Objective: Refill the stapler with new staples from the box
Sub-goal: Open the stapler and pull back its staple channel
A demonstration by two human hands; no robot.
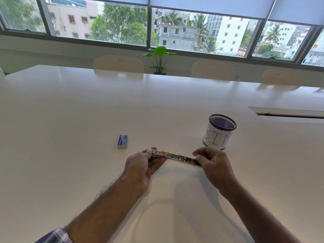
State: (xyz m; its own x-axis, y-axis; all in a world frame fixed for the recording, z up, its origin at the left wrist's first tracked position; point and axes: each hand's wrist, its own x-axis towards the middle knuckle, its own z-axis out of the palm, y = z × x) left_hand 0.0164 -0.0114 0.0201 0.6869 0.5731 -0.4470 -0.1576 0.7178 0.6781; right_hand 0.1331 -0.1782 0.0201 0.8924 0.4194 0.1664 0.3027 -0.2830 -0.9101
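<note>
A metal stapler (175,157), swung out into one long silvery strip, is held just above the white table (70,120). My left hand (142,165) grips its left end, thumb on top. My right hand (213,163) pinches its right end between thumb and fingers. A small blue staple box (122,141) lies flat and closed on the table, up and to the left of my left hand, apart from both hands. I cannot tell whether any staples sit in the stapler's channel.
A mesh pen cup wrapped in white paper marked "BIN" (219,132) stands just beyond my right hand. A cable slot (287,114) is cut into the table at the far right. Chairs (118,64) and a potted plant (160,58) line the far edge below the windows.
</note>
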